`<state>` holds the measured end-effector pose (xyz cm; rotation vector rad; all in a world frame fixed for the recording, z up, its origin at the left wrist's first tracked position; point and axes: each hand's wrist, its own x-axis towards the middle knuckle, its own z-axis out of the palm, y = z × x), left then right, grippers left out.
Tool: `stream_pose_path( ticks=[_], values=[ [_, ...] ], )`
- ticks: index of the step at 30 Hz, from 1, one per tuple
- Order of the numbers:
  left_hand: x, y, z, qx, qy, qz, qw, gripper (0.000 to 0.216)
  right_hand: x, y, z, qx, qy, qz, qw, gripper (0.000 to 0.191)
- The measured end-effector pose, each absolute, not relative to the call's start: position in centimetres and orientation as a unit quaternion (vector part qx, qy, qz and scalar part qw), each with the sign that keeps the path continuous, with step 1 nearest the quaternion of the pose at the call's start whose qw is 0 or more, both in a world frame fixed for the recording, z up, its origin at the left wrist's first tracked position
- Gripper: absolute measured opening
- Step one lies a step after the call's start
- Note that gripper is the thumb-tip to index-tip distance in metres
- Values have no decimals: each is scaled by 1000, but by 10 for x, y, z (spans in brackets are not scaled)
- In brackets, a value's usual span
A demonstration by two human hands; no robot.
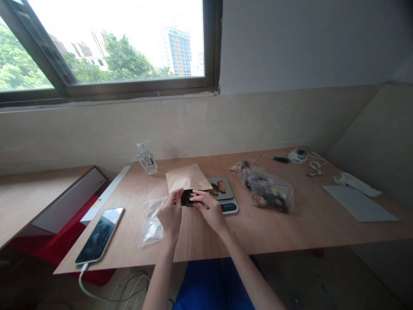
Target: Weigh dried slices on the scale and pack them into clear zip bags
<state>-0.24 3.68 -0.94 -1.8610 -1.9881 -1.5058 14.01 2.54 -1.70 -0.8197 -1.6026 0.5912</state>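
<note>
A brown paper pouch is held at its lower, open end, where a dark opening shows; its flat tan body slants up and away over the tabletop, just beside a scale. The left hand pinches the mouth's left edge, the right hand the right, fingers laid across the dark mouth.

Both hands meet at table centre: L hand & R hand pinch a dark item at the mouth of a kraft pouch. Scale at 3 o'clock of the hands, just beside, w/ brown pieces on it. Clear bag at 8, phone further at 8. Bottle at 11. Filled bag at 3, apart.
</note>
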Motion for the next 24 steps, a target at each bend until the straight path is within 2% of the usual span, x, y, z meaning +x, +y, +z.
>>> stream_pose_path(
  ticks=[6,11,13,17,20,24],
  values=[
    [-5,43,-9,-585,-659,-472,-4,18,141,19,-13,-382,-625,249,633,13],
    [-10,45,-7,-577,-664,-476,-1,18,169,23,-28,-455,-556,191,669,16],
    [-11,46,-8,-574,-657,-488,3,17,189,27,-39,-492,-567,141,645,18],
    [-13,48,-13,-580,-649,-492,12,18,222,34,-61,-541,-641,67,541,22],
    [-12,48,-21,-593,-644,-484,13,19,233,39,-72,-551,-685,46,474,26],
    [-12,47,-31,-607,-638,-474,-4,18,235,40,-74,-544,-710,41,446,30]
  ],
)
